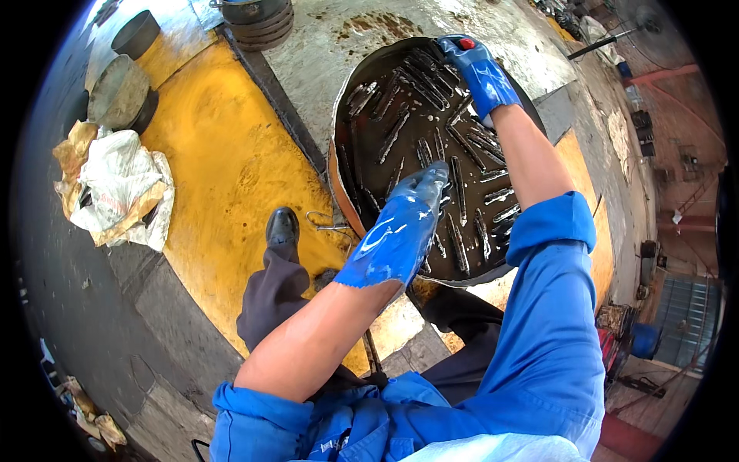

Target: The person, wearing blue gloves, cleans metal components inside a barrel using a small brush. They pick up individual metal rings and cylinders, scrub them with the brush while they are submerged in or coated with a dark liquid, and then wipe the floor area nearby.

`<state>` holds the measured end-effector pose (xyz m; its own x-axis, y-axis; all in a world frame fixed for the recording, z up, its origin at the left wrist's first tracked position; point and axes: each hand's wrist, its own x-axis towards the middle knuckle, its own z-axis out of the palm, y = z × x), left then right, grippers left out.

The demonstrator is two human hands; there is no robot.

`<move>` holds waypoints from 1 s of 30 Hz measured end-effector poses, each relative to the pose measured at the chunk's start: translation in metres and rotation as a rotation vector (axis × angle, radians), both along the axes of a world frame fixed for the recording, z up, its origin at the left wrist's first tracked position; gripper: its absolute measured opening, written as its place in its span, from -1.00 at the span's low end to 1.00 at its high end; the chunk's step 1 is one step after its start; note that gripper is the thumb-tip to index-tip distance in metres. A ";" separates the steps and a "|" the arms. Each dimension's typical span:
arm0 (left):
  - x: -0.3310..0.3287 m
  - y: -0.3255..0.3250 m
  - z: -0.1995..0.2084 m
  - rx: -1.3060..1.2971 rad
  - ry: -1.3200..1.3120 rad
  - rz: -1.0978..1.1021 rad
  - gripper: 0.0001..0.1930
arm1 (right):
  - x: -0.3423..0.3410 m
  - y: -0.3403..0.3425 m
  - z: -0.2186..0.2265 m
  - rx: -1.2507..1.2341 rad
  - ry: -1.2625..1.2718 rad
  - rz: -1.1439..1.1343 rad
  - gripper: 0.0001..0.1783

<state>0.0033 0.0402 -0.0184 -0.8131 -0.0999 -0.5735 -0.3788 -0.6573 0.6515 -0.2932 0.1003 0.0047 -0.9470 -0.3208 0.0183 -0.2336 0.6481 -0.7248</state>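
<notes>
rag pile: crumpled white and tan sacks/cloth [115, 189] at 9 o'clock on the dark floor, well apart from the work.
round pans: grey pan [117, 91] and a darker one [135, 34] at 10–11 o'clock, on the yellow surface's edge.
yellow platform: worn yellow surface [223, 162] left of centre; person's black shoe [282, 227] stands on it, a wire hook [327, 225] just beside the shoe.
left hand: blue wet glove [400, 227] at centre, fingers together and extended, fingertips down on the tray's contents; not seen pinching anything.
tray: big round dark pan [362, 165] at 12–1 o'clock, tilted toward the person, lower rim near the knee; full of oily liquid and many small metal rods [458, 181].
right hand: blue glove [481, 73] at 1 o'clock, curled over the tray's far rim, gripping it; something red [466, 44] at the fingertips, kind unclear.
risk – slip: gloves look slick with liquid; the rim grip could slide and the tilted tray drop or swing.
risk – spill: tilt could send liquid and rods over the lower rim onto trousers and shoe.
risk – footing: wet yellow surface plus wire hook by the shoe could mean a trip.
risk – skin: bare forearms near the liquid, so splashes could land on them.
</notes>
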 end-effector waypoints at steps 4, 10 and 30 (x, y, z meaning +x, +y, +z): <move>-0.005 -0.003 0.032 -0.005 -0.094 -0.073 -0.64 | -0.030 0.010 -0.027 0.007 0.207 0.246 -0.71; 0.015 -0.018 0.038 -0.002 0.004 -0.164 -0.43 | 0.000 0.067 -0.048 0.049 0.133 0.325 -0.62; 0.003 -0.005 0.014 0.051 0.068 0.150 -0.58 | 0.088 -0.008 -0.032 -0.215 -0.172 0.355 -0.70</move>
<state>0.0066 0.0353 -0.0040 -0.8286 -0.1950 -0.5248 -0.2300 -0.7361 0.6366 -0.2050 0.0921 -0.0276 -0.7742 -0.6323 -0.0282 -0.2780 0.3798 -0.8823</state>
